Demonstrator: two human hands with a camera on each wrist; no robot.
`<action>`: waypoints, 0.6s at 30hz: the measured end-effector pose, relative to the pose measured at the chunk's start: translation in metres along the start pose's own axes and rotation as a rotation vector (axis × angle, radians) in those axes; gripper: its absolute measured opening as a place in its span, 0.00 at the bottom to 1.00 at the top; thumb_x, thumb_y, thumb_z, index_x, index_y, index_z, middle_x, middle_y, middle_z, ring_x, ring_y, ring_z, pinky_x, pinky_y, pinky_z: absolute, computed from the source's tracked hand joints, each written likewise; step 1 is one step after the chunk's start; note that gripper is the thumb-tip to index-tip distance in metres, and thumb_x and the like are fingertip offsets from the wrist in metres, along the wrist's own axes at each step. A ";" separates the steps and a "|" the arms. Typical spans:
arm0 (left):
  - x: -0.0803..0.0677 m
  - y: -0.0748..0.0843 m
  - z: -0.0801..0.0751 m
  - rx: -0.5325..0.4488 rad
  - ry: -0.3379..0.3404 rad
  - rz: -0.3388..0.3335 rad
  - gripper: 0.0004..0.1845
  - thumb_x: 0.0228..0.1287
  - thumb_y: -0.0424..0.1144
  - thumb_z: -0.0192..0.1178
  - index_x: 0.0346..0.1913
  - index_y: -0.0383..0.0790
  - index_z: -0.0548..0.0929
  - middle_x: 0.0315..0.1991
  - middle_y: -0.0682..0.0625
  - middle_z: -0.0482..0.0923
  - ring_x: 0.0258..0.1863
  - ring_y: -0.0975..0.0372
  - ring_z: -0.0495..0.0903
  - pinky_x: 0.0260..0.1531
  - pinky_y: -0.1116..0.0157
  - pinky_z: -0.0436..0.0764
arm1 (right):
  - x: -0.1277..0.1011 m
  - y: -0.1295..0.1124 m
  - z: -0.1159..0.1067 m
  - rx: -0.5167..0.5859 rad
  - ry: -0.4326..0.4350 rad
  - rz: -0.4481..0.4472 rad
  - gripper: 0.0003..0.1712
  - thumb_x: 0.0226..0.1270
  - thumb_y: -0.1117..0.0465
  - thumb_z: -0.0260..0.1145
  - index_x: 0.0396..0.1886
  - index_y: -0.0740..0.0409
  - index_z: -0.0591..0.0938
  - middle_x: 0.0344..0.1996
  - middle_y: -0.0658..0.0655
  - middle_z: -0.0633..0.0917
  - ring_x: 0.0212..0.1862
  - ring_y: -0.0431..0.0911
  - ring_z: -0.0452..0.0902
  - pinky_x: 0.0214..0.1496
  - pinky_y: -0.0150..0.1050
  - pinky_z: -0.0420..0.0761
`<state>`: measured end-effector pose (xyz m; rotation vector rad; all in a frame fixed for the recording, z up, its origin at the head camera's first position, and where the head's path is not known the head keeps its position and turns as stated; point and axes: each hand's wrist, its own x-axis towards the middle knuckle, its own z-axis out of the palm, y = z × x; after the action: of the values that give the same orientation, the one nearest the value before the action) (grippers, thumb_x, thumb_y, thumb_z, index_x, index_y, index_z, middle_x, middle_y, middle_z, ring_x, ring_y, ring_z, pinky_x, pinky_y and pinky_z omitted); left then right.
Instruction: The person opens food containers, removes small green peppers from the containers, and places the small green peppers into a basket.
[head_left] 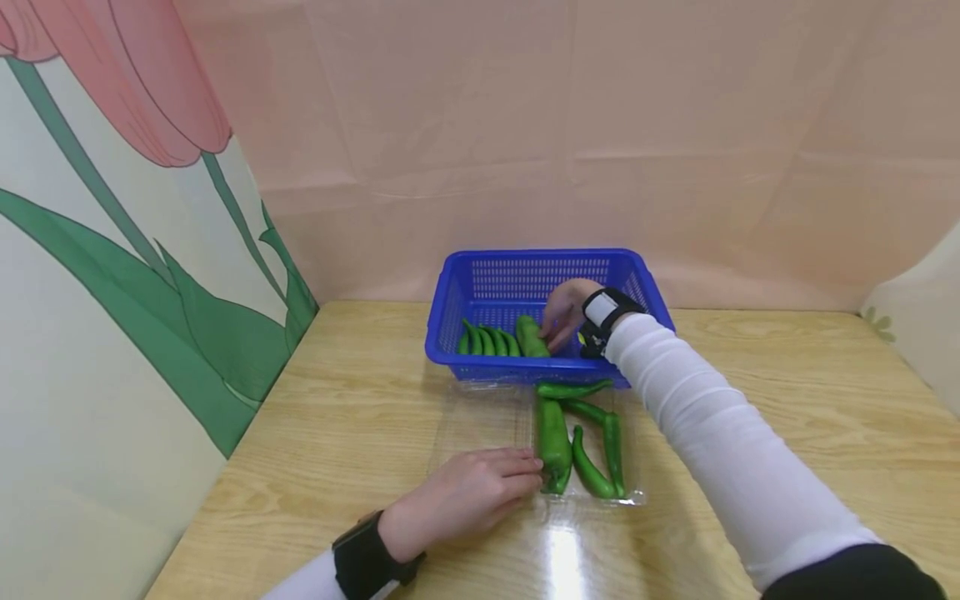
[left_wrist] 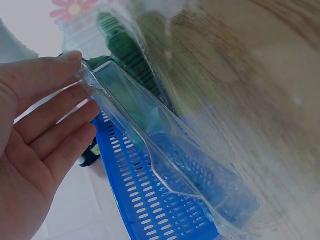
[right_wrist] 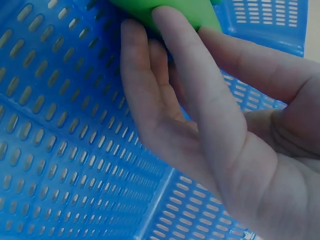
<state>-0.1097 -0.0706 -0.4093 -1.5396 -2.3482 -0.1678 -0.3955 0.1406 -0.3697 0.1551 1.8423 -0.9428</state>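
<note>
My right hand reaches into the blue basket and pinches a thick green pepper between thumb and fingers. In the right wrist view, the fingertips and thumb meet the pepper on two sides. Several slim green chili peppers lie side by side at the basket's left. My left hand holds the edge of a transparent plastic clamshell box, its thumb and fingers at the rim. Another thick green pepper and several slim ones lie in the box's right half.
The basket stands behind the box on a wooden table, near a pinkish cloth backdrop. A white panel with tulip drawings borders the left side. My right forearm crosses over the table's right part.
</note>
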 end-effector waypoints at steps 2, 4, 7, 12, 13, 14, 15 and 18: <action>0.000 0.000 0.000 0.009 -0.002 0.004 0.14 0.66 0.41 0.58 0.52 0.46 0.82 0.55 0.52 0.80 0.59 0.63 0.76 0.64 0.70 0.70 | 0.000 0.000 0.001 0.007 -0.009 0.002 0.33 0.68 0.72 0.55 0.69 0.74 0.54 0.65 0.76 0.63 0.60 0.61 0.72 0.58 0.38 0.81; 0.000 0.000 -0.001 0.019 -0.001 0.008 0.14 0.66 0.40 0.58 0.52 0.46 0.82 0.55 0.52 0.80 0.59 0.63 0.76 0.64 0.70 0.70 | -0.001 0.000 0.002 -0.002 -0.020 0.009 0.36 0.68 0.70 0.57 0.70 0.72 0.52 0.67 0.77 0.60 0.64 0.63 0.67 0.59 0.39 0.80; 0.000 0.000 0.000 0.023 0.000 0.007 0.14 0.66 0.40 0.58 0.52 0.47 0.82 0.55 0.53 0.80 0.58 0.63 0.76 0.64 0.70 0.70 | -0.002 -0.001 0.005 -0.018 -0.025 0.023 0.40 0.67 0.68 0.59 0.72 0.70 0.49 0.68 0.77 0.57 0.66 0.64 0.63 0.60 0.40 0.80; 0.000 0.000 -0.001 0.028 0.003 0.006 0.13 0.66 0.41 0.58 0.52 0.47 0.82 0.55 0.53 0.81 0.58 0.63 0.76 0.64 0.70 0.70 | -0.002 -0.003 0.004 -0.007 -0.025 0.045 0.36 0.69 0.68 0.56 0.71 0.72 0.51 0.68 0.77 0.57 0.66 0.62 0.64 0.61 0.38 0.79; 0.000 0.000 -0.001 0.028 0.005 0.007 0.13 0.66 0.40 0.58 0.52 0.47 0.82 0.55 0.53 0.81 0.58 0.63 0.76 0.64 0.70 0.70 | -0.001 -0.003 0.004 -0.006 -0.023 0.042 0.35 0.69 0.68 0.56 0.71 0.72 0.51 0.68 0.77 0.57 0.66 0.62 0.65 0.61 0.38 0.79; 0.000 0.000 -0.001 0.029 0.005 0.006 0.13 0.66 0.40 0.58 0.52 0.47 0.82 0.55 0.53 0.81 0.58 0.63 0.77 0.64 0.70 0.70 | -0.001 -0.003 0.003 -0.004 -0.022 0.041 0.35 0.70 0.68 0.55 0.70 0.73 0.52 0.68 0.77 0.57 0.66 0.62 0.66 0.60 0.37 0.79; 0.000 0.000 -0.001 0.028 0.005 0.005 0.13 0.66 0.40 0.58 0.52 0.46 0.82 0.55 0.53 0.80 0.58 0.63 0.76 0.64 0.70 0.70 | -0.001 -0.002 0.003 -0.002 -0.019 0.035 0.35 0.70 0.68 0.55 0.70 0.73 0.51 0.68 0.77 0.57 0.65 0.61 0.67 0.60 0.37 0.80; 0.000 0.000 -0.001 0.021 -0.005 0.000 0.14 0.66 0.40 0.58 0.52 0.47 0.82 0.55 0.53 0.80 0.59 0.63 0.76 0.65 0.70 0.70 | 0.000 0.000 0.001 0.000 -0.017 0.009 0.36 0.69 0.69 0.55 0.71 0.73 0.50 0.68 0.78 0.58 0.62 0.61 0.71 0.58 0.38 0.81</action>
<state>-0.1094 -0.0705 -0.4080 -1.5314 -2.3466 -0.1394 -0.3950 0.1394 -0.3702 0.1553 1.8249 -0.9351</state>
